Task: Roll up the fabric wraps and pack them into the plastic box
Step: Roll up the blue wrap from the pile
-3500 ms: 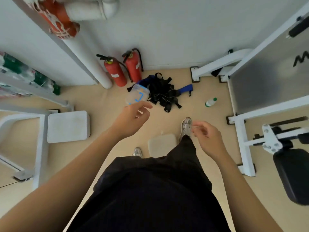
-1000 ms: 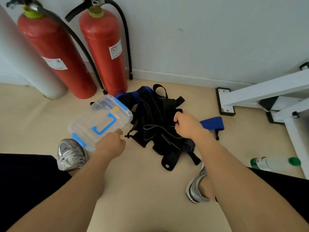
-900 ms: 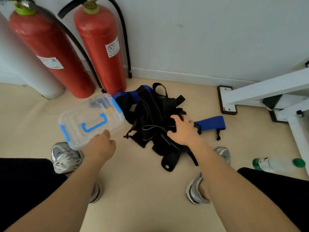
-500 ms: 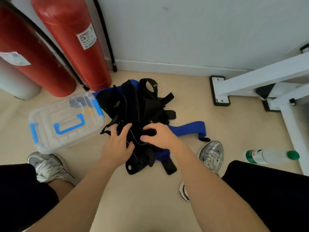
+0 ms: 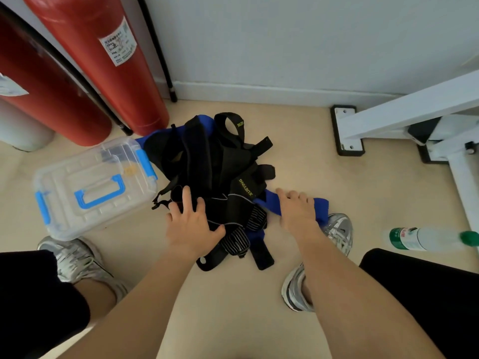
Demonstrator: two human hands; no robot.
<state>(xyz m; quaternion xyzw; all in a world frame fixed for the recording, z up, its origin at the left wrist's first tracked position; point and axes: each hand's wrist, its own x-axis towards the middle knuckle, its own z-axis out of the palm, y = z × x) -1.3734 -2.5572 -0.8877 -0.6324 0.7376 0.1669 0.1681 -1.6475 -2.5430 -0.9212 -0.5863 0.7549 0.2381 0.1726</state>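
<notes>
Hands on the wrap pile.
Left hand (image 5: 193,225), fingers spread, presses the black fabric wraps (image 5: 220,161); right hand (image 5: 298,211) lies flat on a blue wrap (image 5: 321,206). Plastic box (image 5: 77,177), lid on, sits just left.

beige floor (image 5: 233,307), white wall (image 5: 285,35), red extinguishers (image 5: 108,68)

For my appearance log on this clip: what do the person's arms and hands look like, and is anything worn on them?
No sleeves reach into view; the arms are uncovered as far up as the picture shows. The left hand and right hand are bare too: no gloves, rings, watch or wristbands visible.
</notes>
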